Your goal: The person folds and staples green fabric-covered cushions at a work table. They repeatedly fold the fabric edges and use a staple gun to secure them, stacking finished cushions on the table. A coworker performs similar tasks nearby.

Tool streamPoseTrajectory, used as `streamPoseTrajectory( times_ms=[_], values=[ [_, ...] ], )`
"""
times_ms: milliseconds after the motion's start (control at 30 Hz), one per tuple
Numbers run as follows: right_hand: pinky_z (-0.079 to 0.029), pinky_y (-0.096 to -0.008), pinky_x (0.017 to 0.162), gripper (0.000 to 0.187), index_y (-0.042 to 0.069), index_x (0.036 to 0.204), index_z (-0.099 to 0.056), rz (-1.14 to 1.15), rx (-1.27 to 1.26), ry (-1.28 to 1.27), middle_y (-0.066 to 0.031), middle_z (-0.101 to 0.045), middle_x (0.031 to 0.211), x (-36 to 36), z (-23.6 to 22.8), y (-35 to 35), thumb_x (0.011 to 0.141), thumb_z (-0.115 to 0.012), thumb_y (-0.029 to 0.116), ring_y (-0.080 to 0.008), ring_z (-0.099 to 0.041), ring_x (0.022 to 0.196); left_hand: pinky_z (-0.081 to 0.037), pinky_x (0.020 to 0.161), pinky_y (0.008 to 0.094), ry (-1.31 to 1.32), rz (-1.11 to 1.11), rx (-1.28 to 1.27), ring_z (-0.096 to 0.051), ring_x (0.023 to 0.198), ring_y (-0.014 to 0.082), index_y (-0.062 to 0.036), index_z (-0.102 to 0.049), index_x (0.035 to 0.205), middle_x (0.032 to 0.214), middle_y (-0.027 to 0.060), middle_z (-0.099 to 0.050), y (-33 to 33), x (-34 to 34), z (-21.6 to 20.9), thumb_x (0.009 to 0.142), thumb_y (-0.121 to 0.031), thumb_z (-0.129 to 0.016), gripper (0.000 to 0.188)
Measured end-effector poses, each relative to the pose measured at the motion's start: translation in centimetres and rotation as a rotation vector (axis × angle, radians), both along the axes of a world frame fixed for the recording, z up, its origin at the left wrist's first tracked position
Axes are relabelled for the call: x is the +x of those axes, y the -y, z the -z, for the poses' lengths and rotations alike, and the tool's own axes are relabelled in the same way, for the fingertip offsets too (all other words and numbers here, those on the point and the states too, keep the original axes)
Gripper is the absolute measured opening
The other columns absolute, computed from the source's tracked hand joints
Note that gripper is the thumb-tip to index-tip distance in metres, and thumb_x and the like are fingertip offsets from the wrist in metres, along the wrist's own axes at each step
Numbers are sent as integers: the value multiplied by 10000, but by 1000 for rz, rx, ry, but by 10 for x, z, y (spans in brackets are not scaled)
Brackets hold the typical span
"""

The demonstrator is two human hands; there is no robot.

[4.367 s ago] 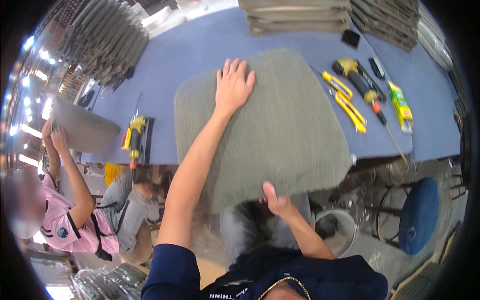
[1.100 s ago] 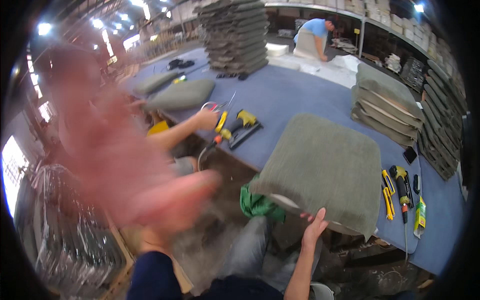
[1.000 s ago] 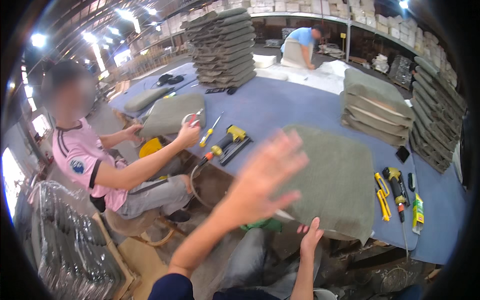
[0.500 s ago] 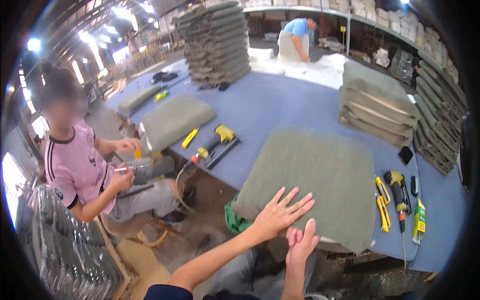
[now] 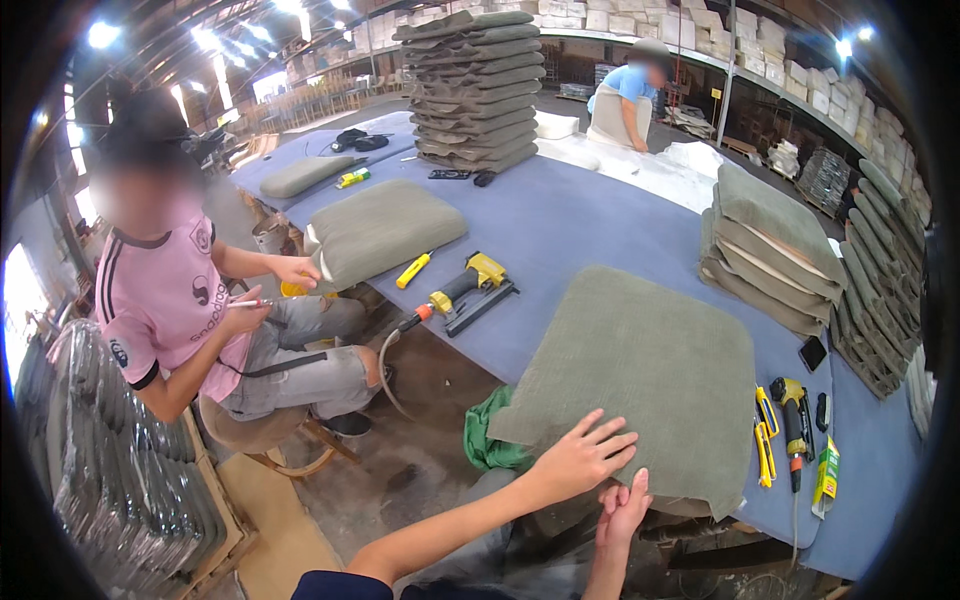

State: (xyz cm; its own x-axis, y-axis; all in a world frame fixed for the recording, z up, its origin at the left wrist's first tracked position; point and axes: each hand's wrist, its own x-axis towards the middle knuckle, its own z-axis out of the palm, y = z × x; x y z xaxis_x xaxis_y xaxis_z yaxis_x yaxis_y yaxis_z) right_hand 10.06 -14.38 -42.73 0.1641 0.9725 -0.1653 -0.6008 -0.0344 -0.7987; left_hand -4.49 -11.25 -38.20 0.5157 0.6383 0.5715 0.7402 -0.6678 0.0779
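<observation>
A square grey-green upholstered seat cushion point(image 5: 650, 375) lies at the near edge of the blue-topped table, its front corner and fabric edge overhanging. My left hand point(image 5: 585, 457) rests flat near its front edge, fingers spread on the fabric. Just below, my right hand point(image 5: 624, 508) is closed at that front edge, thumb pointing up and fingers curled in. What those fingers hold, if anything, is hidden. Green cloth point(image 5: 492, 430) hangs beside the cushion's left corner.
Right of the cushion lie yellow cutters point(image 5: 765, 440), a staple gun point(image 5: 793, 410) and a small box point(image 5: 827, 475). Another staple gun point(image 5: 470, 288) and a yellow knife point(image 5: 413, 270) lie left. Cushion stacks point(image 5: 765, 245) stand behind. A seated co-worker point(image 5: 185, 300) holds a tool at left.
My view has shifted, so the table and cushion appear lower. My left hand stays spread on the cushion and my right hand stays closed at its edge. The co-worker's hands have moved slightly.
</observation>
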Motion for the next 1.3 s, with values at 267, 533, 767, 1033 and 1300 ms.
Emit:
streamPoseTrajectory(
  times_ms=[267,533,767,1033,1300],
  values=[
    [-483,-368,609,553,-3,1180,-617,-236,-87,66,-19,-565,729,9,5,-30,1041,-565,529,-176,-558,627,-399,1212,477,162,-65,108,-582,1346,259,-38,-691,1266,1361,68,-658,21,-2,18,854,-145,-664,426],
    [-466,-301,611,585,-10,1078,-686,-101,-111,418,-34,-658,810,7,-18,-6,1042,-577,564,-125,-588,709,-523,878,382,461,-87,149,-675,984,250,-15,-682,1153,1147,83,-717,63,21,26,910,-166,-723,289],
    [-335,-286,522,436,106,910,-527,3,57,409,51,-467,697,9,12,-19,1074,-553,509,-70,-430,615,-352,537,229,1554,-152,-725,-461,654,42,-35,-588,1075,847,-2,-594,46,78,66,1010,-359,-707,351],
    [-377,-302,500,573,74,758,-553,-4,69,316,20,-513,639,2,1,-14,1091,-495,537,-87,-468,571,-416,532,247,1656,-158,-902,-539,611,71,-39,-671,875,755,-15,-632,27,74,18,994,-243,-743,246],
    [-495,-358,693,425,-28,1038,-588,259,277,612,-75,-654,946,-7,66,-25,1104,-518,386,-193,-603,794,-431,561,243,1573,-86,-631,-545,629,56,-31,-680,878,768,-25,-644,21,74,81,1006,-188,-734,209]
  ],
)
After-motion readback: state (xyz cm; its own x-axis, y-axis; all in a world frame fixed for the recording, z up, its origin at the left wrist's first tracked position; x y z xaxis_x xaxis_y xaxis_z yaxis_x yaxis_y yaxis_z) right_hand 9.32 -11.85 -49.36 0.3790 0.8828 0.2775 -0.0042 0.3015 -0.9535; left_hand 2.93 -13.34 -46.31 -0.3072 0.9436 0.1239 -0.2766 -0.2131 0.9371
